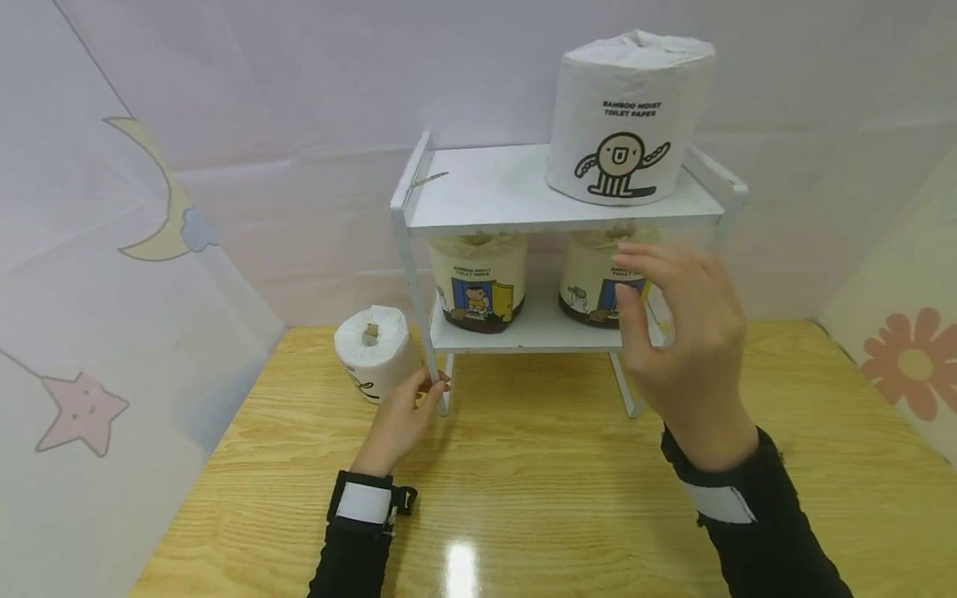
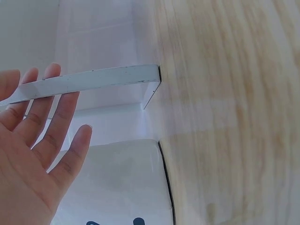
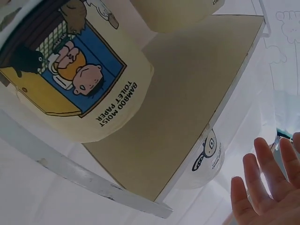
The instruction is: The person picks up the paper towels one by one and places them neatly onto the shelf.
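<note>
My left hand (image 1: 396, 423) holds the front left leg of a white two-tier shelf (image 1: 486, 183) low down; in the left wrist view its fingers pass behind the leg (image 2: 112, 78), with the thumb on the other side. Raised before the shelf's right side, my right hand (image 1: 691, 345) has loosely bent fingers and nothing in them. A white-wrapped toilet paper roll (image 1: 628, 108) stands on the top tier, at the right. Two cream toilet paper rolls with cartoon prints, one left (image 1: 478, 286) and one right (image 1: 586, 282), stand below; my right fingers partly cover the right one.
Another white-wrapped roll (image 1: 377, 357) stands on the wooden table (image 1: 523, 482), left of the shelf and close to my left hand. A thin mark or strip (image 1: 429, 178) shows at the top tier's left end. Pale printed cloth (image 1: 336, 100) hangs behind and at both sides.
</note>
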`<state>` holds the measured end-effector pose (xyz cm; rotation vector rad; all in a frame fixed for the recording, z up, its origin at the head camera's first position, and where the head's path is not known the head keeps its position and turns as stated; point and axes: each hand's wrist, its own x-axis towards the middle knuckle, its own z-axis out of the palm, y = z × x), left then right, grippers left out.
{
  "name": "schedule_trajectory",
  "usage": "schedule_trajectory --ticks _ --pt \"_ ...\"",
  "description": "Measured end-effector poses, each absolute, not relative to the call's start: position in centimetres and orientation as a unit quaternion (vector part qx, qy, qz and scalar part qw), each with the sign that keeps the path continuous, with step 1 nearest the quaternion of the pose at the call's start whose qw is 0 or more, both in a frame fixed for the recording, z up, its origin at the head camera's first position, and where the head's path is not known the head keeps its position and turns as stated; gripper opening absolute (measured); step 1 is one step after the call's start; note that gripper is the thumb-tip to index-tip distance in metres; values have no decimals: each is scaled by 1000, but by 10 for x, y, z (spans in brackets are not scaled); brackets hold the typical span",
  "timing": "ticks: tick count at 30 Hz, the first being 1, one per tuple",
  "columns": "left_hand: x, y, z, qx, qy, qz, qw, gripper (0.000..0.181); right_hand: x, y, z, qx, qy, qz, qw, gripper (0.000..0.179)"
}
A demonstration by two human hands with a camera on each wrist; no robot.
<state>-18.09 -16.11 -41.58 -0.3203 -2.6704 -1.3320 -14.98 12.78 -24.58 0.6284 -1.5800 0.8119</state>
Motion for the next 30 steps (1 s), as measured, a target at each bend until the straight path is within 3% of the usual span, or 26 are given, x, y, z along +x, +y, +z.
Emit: schedule_trajectory --ticks 17,24,30 --pt "-179 -161 -412 -109 -889 -439 67 21 -131 153 -281 223 -737 329 547 40" --pt "-180 -160 -413 -104 -890 -440 66 21 -131 173 -294 185 -771 322 517 30" --pt "-181 -162 -414 -98 -891 -440 61 20 -130 189 -300 154 -814 332 450 19"
